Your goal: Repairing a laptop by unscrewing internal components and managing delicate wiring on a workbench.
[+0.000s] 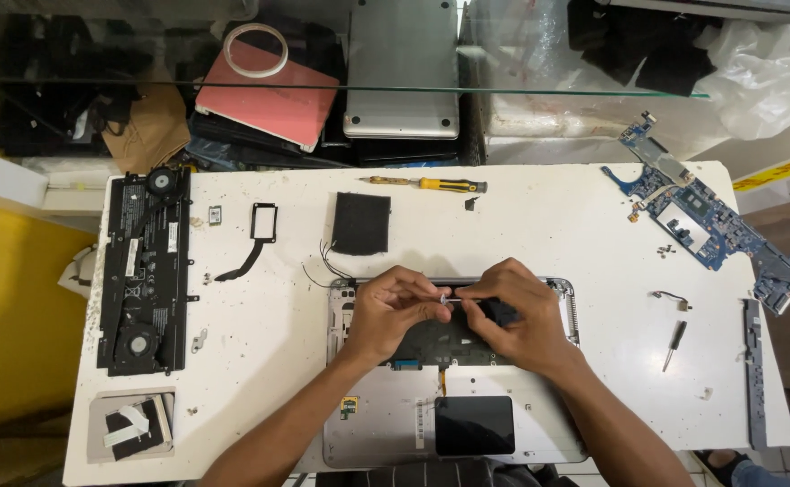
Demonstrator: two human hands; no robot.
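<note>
Both hands meeting over an opened laptop base on a white tabletop: left hand pinched shut on a tiny silver part, right hand closed around a dark-handled screwdriver whose tip touches that part. Beyond the hands, a yellow-handled screwdriver and a black square pad. Far to the left hand's side, a black battery pack with fans (lying flat). Well out past the right hand, a blue circuit board and a small black screwdriver.

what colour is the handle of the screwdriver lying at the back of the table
Yellow with black trim; the screwdriver shows clearly in the head view, beyond both hands.
</note>
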